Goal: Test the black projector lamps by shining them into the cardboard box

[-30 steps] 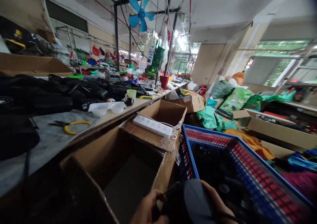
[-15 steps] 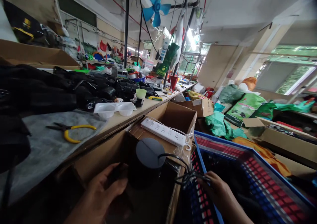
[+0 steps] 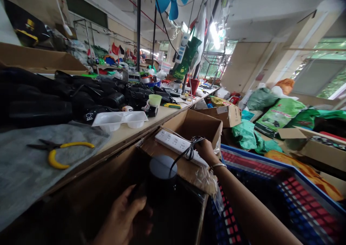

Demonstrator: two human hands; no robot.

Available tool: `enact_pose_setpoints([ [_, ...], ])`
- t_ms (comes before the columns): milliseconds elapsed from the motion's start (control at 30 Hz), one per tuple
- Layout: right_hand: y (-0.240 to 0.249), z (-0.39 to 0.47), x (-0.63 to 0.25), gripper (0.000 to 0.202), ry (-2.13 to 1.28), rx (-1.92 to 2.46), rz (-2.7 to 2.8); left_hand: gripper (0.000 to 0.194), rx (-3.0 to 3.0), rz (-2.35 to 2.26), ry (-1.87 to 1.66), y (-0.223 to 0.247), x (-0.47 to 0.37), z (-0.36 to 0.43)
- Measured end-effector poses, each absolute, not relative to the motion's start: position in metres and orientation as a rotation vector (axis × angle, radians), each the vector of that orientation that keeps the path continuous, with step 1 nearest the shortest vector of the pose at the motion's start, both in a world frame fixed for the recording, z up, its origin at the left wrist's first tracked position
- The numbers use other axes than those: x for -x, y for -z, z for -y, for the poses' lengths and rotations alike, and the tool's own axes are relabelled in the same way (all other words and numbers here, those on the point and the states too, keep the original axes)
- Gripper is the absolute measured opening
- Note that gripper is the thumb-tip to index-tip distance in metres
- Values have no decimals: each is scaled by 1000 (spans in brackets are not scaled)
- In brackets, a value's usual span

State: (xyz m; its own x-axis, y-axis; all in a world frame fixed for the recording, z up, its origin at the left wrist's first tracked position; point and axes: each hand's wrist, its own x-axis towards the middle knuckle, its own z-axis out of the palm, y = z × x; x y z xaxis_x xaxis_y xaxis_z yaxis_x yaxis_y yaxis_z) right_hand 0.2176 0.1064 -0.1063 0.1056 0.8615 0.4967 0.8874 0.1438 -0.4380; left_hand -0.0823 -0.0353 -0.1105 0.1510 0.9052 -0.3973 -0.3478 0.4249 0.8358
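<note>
Matt black, cylindrical, flat grey on top: round device (image 3: pixel 161 176) held upright over the mouth of the big cardboard box (image 3: pixel 186 167), low in the middle of the view. Left hand (image 3: pixel 127 216) wrapped around its near lower side, fingers curled closed on the body, thumb up toward the cap. Thin black cord (image 3: pixel 180 155) running from the cap up and to the right, ending in a loose bundle (image 3: pixel 192 147) pinched in the right hand (image 3: pixel 205 150). Right hand closed on that bundle, arm stretched forward, metal bracelet (image 3: pixel 217 166) at the wrist. Bundle hanging directly above the white power strip (image 3: pixel 178 145), which lies on the box flap with its long axis slanting from upper left to lower right; hand just beside it, whether touching cannot be told. Right hand clearly the nearer to the strip; left hand well back, busy with the cylinder. Rigid white plastic strip with rows of sockets; crinkled clear film (image 3: pixel 207 182) hanging off the flap edge below it. Blue and red plastic crate (image 3: pixel 300 205) to the right, lattice walls. On the bench (image 3: pixel 135 129) to the left: yellow-handled pliers (image 3: pixel 58 152) on grey felt-like cloth, white moulded plastic tray (image 3: pixel 120 119), heap of black gear behind.
</note>
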Motion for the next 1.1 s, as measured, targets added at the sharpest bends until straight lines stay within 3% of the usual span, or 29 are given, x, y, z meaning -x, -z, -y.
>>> enact_pose_setpoints([
  [100,108,-108,-217,22,39,1664,1774,63,-628,-1056,-984,120,81,31],
  [300,112,-104,-220,22,60,1687,1699,57,-635,-1054,-1014,131,79,28],
  [500,117,-106,-225,20,119,1723,1702,62,-622,-1065,-995,142,79,26],
  [700,111,-109,-215,21,166,1599,1982,49,-619,-1016,-1025,142,76,27],
  [1100,133,-99,-203,19,163,1773,1634,46,-723,-919,-1087,141,71,21],
])
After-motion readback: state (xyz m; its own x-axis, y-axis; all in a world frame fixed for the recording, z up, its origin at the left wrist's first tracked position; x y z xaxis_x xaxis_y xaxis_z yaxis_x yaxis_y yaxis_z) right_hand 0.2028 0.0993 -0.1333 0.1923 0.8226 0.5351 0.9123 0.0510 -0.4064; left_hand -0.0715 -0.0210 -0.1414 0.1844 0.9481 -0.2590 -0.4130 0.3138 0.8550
